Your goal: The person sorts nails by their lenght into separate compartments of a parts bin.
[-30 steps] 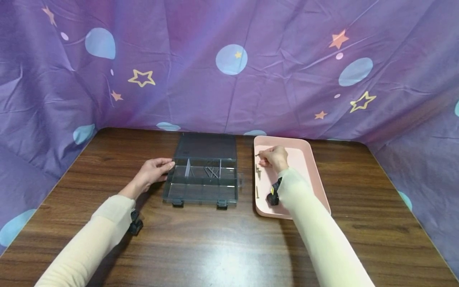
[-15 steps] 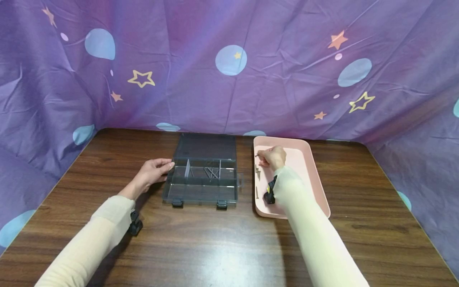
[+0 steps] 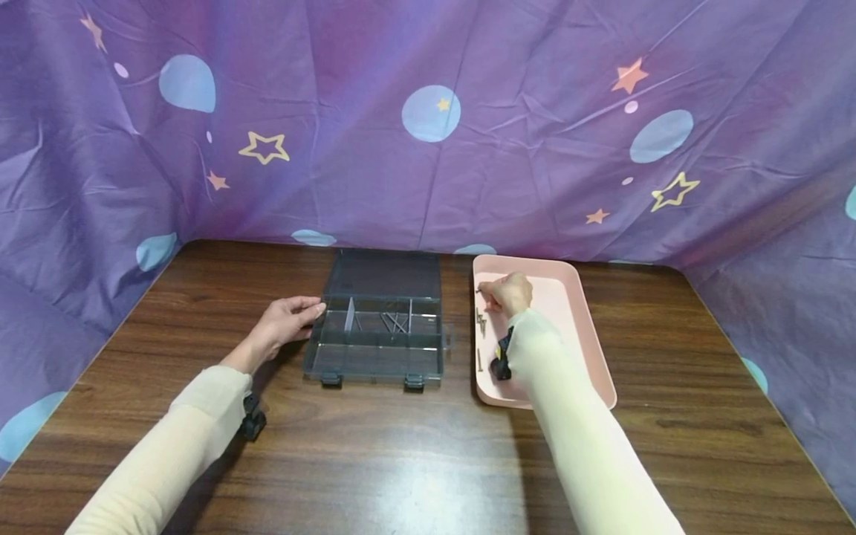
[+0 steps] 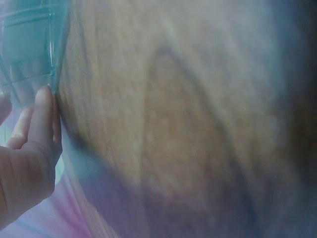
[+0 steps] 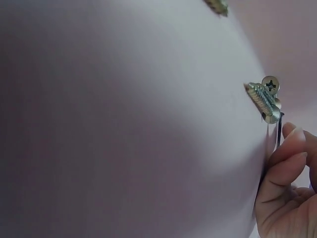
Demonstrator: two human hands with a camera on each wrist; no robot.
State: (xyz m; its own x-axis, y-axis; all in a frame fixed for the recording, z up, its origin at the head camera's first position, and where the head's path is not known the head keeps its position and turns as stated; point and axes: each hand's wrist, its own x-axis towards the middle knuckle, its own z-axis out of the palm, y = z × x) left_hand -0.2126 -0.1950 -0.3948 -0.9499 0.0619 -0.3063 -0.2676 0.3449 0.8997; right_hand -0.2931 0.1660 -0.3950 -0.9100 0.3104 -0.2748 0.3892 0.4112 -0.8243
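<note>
Fingers of my right hand (image 3: pixel 511 293) pinch a thin dark screw (image 3: pixel 481 289) at the far left end of the pink tray (image 3: pixel 588 327), more screws (image 5: pixel 265 99) lying just beside them. My left hand (image 3: pixel 286 321) rests its relaxed, straight fingers against the left wall of the clear organizer box (image 3: pixel 377 338) on the table (image 3: pixel 401 453).

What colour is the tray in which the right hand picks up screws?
The tray is plain pale pink, best seen in the head view.

No readable text anywhere — no words, labels, brands or numbers — on anything shown.
</note>
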